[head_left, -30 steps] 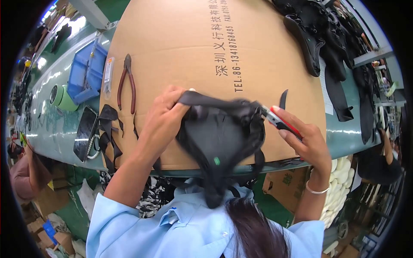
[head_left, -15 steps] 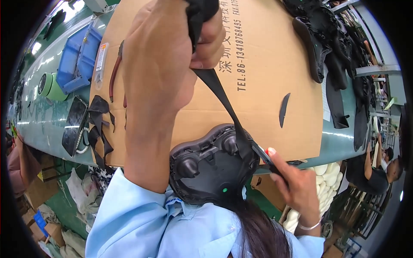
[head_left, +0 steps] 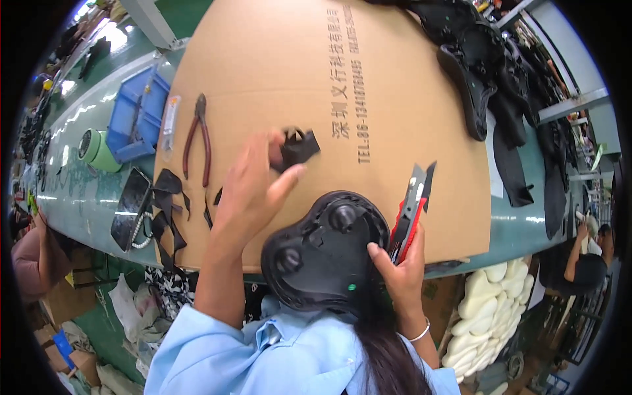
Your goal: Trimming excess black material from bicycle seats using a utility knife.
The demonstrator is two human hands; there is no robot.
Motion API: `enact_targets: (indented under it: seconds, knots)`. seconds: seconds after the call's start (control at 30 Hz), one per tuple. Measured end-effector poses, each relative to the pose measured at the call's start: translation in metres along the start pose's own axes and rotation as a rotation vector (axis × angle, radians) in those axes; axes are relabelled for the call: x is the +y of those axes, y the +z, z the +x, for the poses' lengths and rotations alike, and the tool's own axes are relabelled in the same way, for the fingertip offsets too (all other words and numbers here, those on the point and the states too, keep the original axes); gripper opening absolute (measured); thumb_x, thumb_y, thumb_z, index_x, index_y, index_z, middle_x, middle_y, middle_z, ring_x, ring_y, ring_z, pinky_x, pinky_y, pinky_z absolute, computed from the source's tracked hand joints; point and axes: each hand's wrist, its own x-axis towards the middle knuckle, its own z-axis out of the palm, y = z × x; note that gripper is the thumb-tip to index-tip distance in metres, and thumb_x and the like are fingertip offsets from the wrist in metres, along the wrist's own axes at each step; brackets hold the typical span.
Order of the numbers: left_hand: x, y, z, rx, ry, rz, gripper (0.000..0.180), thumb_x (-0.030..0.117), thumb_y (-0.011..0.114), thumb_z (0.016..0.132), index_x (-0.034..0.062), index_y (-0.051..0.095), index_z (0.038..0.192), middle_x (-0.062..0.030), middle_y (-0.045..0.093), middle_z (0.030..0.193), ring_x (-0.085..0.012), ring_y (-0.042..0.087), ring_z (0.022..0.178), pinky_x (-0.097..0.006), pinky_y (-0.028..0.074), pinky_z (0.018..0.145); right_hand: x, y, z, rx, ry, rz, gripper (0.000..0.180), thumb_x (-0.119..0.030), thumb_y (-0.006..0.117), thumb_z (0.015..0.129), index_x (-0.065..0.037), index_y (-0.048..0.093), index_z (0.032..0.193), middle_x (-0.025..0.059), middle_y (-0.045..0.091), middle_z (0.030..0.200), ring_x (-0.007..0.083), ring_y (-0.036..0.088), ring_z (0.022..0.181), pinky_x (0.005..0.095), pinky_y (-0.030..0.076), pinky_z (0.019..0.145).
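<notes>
Strip (head_left: pixel 301 150), pulled taut earlier, now bunches beside our left hand (head_left: pixel 250 191), its grip loosely spread; our right hand (head_left: pixel 403 266) clasps the red cutter (head_left: pixel 409 217).

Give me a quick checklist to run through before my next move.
1. Utility knife held in right hand: ok.
2. Knife clear of left hand: ok, well apart.
3. Left hand off the crumpled black scrap: cannot tell; thumb and fingers are spread, contact unclear.
4. Black saddle-shaped shell wholly over the cardboard: not ok, it reaches past the near edge.
5. Pliers apart from both hands: ok, lying on the cardboard's left side.
</notes>
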Motion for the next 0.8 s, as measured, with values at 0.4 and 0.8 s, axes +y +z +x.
enact_targets:
  seconds: [0.4,0.8]
  knots:
    - [-0.14,-0.089,0.205,0.599,-0.334,-1.418,0.03,0.025,0.074,0.084,0.0041,0.06,0.1,-0.0073,0.065,0.098,-0.0189,0.061,0.083,-0.029,0.053,0.07,0.041,-0.092,0.214,0.434,-0.256,-0.402,0.032,-0.031,0.075,0.081,-0.006,0.061,0.097,0.0059,0.063,0.085,0.02,0.06,0.074,0.0321,0.047,0.069]
    - [-0.035,-0.005,0.145,-0.088,-0.153,-0.703,0.028,0.031,0.057,0.095,0.007,0.061,0.108,0.0002,0.063,0.092,-0.0071,0.056,0.081,-0.021,0.044,0.072,0.05,-0.064,0.161,0.117,-0.091,-0.518,0.035,-0.031,0.078,0.072,-0.007,0.06,0.092,0.0157,0.06,0.077,0.0339,0.06,0.074,0.0425,0.047,0.067]
